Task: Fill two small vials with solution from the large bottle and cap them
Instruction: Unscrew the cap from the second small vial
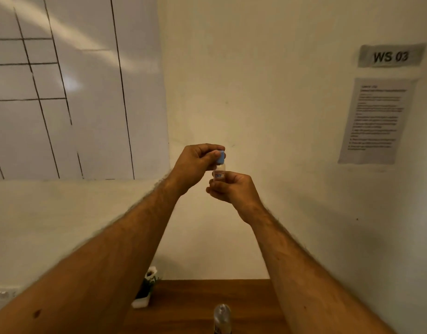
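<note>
Two hands meet near the middle of the frame, raised in front of the cream wall, probably for a clear look at the fit. Her or his right hand (234,189) pinches the small clear glass vial (219,173) with a red-bordered label; the left hand (195,162) grips its round pale-blue cap (220,157), seemingly twisting it. Whether the vial holds liquid cannot be told. At bottom centre, a large clear bottle (222,318) stands on the brown wooden table (195,302).

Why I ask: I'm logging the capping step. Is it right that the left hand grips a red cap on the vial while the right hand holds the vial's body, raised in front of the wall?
Not quite: the cap is blue, not red, as the head view shows. The left hand grips it on the vial, the right hand holds the vial's body, raised in front of the wall.
</note>
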